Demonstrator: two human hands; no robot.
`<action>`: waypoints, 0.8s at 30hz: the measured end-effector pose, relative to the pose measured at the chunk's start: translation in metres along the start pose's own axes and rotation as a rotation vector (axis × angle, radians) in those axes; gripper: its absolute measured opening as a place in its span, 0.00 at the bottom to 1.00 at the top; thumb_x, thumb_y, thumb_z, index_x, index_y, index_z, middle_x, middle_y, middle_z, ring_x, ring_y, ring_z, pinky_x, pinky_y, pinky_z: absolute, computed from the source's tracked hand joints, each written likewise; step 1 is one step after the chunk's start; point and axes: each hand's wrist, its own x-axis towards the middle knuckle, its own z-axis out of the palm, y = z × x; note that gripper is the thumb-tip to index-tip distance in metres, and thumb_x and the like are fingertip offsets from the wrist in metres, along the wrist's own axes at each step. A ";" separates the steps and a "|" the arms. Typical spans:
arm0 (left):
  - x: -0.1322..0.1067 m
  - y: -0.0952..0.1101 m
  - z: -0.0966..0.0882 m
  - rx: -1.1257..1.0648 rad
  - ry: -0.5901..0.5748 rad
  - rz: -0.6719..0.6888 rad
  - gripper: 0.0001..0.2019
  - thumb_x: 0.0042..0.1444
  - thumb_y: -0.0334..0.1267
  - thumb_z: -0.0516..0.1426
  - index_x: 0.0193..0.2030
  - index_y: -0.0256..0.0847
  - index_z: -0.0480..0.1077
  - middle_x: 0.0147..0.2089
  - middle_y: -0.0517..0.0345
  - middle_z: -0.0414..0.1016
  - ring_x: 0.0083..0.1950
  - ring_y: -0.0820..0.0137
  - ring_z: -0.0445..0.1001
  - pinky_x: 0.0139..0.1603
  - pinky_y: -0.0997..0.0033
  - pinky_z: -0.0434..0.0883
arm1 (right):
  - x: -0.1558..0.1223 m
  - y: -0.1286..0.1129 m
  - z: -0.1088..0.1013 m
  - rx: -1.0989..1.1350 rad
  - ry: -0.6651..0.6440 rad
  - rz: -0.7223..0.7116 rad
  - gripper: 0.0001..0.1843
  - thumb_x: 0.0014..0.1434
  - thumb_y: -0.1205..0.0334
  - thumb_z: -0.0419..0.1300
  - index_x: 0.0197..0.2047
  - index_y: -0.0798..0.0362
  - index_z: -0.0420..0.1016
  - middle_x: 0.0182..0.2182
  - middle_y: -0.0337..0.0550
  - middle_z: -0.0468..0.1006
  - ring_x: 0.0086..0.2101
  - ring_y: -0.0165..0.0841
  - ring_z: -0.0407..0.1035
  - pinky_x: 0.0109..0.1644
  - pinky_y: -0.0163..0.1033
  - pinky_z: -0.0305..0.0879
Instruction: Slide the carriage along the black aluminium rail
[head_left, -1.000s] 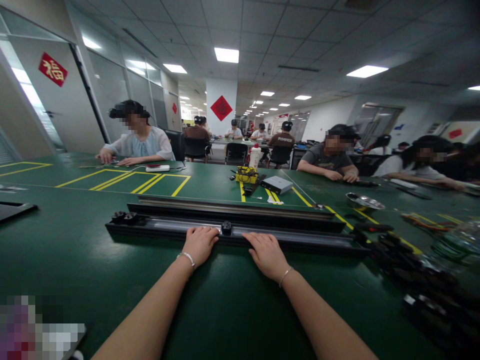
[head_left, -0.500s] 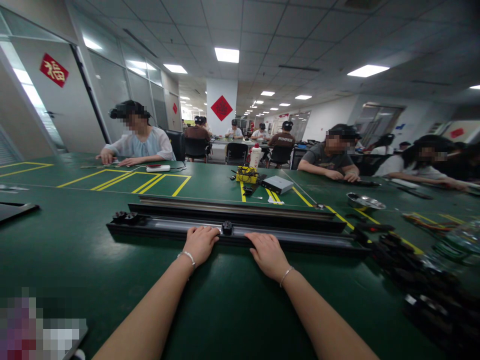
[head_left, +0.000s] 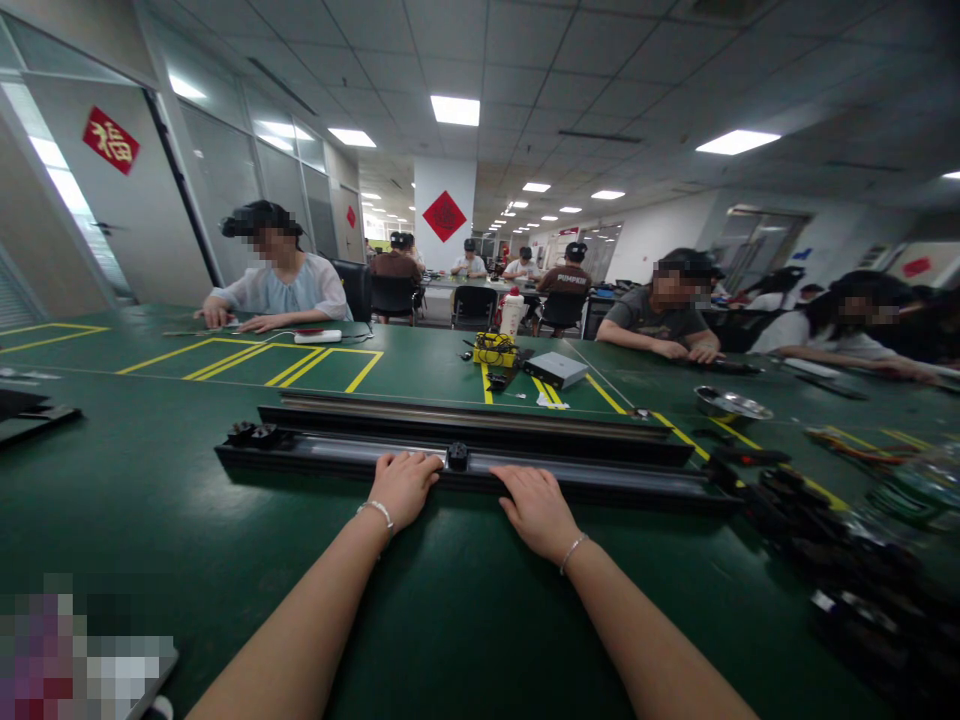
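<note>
A long black channel-shaped rail [head_left: 300,462] lies crosswise on the green table in front of me. My left hand [head_left: 401,488] grips its front wall left of the middle, fingers curled over into the channel. My right hand [head_left: 536,510] holds the same wall a little further right, its fingertips over the edge. Between the two hands a small black block [head_left: 457,456] sits in the channel, just beside the left fingertips. Several small black pieces [head_left: 262,434] sit at the rail's left end. Directly behind lies a second long dark rail [head_left: 480,415].
Dark parts [head_left: 817,530] crowd the right side near a plastic bottle [head_left: 915,490]. A metal bowl [head_left: 731,403], a grey box [head_left: 555,369] and a yellow holder [head_left: 495,350] stand further back. Black flat pieces [head_left: 34,420] lie at the left edge. Co-workers sit across the table.
Both hands stay in place on the rail. At the far left edge, a dark flat piece has come into view above the other one.
</note>
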 end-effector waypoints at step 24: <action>0.002 -0.001 0.001 -0.008 0.001 0.003 0.11 0.57 0.39 0.45 0.42 0.54 0.66 0.41 0.61 0.71 0.43 0.67 0.64 0.46 0.59 0.53 | 0.000 0.000 0.000 0.020 -0.001 0.011 0.21 0.56 0.62 0.49 0.54 0.46 0.59 0.50 0.41 0.68 0.48 0.33 0.59 0.50 0.41 0.48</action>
